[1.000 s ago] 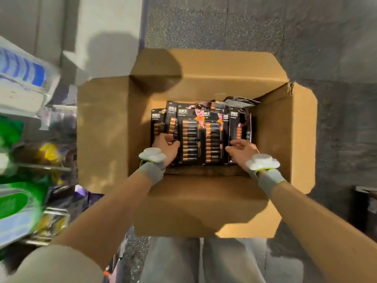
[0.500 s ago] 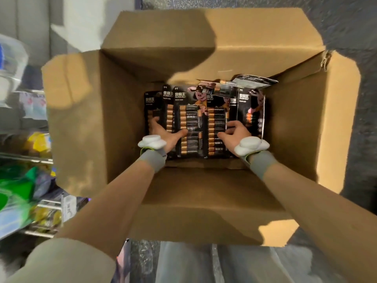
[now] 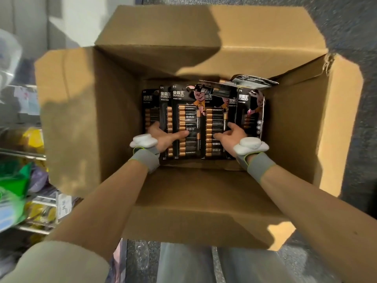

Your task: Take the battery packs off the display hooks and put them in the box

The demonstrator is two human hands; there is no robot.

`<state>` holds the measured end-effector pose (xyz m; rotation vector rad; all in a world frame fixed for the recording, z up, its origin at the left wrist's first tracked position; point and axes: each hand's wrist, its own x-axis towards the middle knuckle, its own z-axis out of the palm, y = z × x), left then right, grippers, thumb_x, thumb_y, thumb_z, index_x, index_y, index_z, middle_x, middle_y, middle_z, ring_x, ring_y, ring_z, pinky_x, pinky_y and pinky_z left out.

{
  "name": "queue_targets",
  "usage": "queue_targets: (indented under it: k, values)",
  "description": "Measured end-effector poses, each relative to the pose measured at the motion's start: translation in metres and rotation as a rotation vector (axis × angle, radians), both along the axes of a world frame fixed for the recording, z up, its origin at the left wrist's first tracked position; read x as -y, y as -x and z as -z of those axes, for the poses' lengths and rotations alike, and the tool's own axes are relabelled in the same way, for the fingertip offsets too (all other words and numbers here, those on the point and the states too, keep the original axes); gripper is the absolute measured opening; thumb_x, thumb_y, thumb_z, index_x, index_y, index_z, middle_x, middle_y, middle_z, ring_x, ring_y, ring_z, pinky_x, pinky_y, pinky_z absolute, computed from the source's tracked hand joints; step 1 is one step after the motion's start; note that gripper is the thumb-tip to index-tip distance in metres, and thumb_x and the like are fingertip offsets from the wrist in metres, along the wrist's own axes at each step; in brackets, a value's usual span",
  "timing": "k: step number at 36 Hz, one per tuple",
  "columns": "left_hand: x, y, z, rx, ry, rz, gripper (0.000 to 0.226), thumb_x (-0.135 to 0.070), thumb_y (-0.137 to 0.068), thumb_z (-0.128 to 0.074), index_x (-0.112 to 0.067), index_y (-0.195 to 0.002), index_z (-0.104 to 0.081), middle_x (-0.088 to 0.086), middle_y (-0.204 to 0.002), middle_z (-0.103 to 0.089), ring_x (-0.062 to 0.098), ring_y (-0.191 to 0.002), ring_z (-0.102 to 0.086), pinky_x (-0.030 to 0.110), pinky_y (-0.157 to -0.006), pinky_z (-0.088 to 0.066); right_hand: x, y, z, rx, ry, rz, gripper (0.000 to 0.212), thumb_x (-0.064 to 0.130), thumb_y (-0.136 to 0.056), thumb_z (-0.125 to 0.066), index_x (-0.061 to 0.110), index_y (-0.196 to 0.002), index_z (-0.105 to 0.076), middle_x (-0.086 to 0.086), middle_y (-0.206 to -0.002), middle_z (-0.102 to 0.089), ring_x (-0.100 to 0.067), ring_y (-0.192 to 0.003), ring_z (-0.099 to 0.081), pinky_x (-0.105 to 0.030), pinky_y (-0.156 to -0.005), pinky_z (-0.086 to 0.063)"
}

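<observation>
An open cardboard box (image 3: 67, 119) stands below me with its flaps spread outward. Deep inside it is a fanned row of black and copper battery packs (image 3: 187, 111). My left hand (image 3: 163, 137) grips the left side of the row, its thumb lying across a pack's front. At the right side my right hand (image 3: 232, 135) holds the row the same way, with its thumb on the front. One more pack (image 3: 253, 81) lies tilted at the back right on top of the others. Whether the row touches the box floor I cannot tell.
Wire shelves with green and yellow goods (image 3: 16, 180) and a price tag (image 3: 64, 207) run along the left. Grey speckled floor (image 3: 346, 27) surrounds the box. My legs (image 3: 183, 262) are at the bottom edge, just in front of the near flap.
Both hands have lowered the row of packs deeper into the box, and my head has come closer, so the box fills more of the view.
</observation>
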<state>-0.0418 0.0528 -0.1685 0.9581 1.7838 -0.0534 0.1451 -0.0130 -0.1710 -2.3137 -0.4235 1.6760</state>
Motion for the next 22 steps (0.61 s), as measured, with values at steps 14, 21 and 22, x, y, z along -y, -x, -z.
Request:
queue_targets:
  k: [14,21,22]
  values:
    - [0.005,0.006,-0.015,0.021,-0.011,0.026,0.06,-0.018,-0.074,-0.084,-0.01,-0.127,-0.058,0.007,-0.126,-0.064,0.021,-0.116,-0.06,0.026,-0.089,-0.044,0.003,-0.001,-0.009,-0.025,0.016,-0.044,0.057,0.019,-0.09,-0.064,0.015,-0.142,-0.041,-0.012,-0.135,-0.049,-0.029,-0.119,-0.051,-0.035,-0.1,-0.044]
    - [0.006,0.007,-0.025,0.049,-0.073,0.021,0.061,-0.013,-0.076,-0.082,-0.009,-0.13,-0.053,0.007,-0.127,-0.062,0.015,-0.112,-0.056,0.022,-0.087,-0.04,0.0,0.009,-0.007,0.064,0.039,-0.139,0.06,0.029,-0.086,-0.068,0.019,-0.139,-0.043,-0.014,-0.14,-0.042,-0.033,-0.122,-0.048,-0.039,-0.103,-0.041]
    - [0.006,0.007,-0.025,0.052,-0.082,0.03,0.059,-0.013,-0.076,-0.082,-0.009,-0.129,-0.054,0.006,-0.125,-0.063,0.015,-0.11,-0.057,0.021,-0.086,-0.04,-0.001,0.011,-0.007,0.077,0.047,-0.156,0.061,0.03,-0.085,-0.068,0.02,-0.139,-0.042,-0.014,-0.141,-0.04,-0.034,-0.12,-0.048,-0.041,-0.104,-0.041]
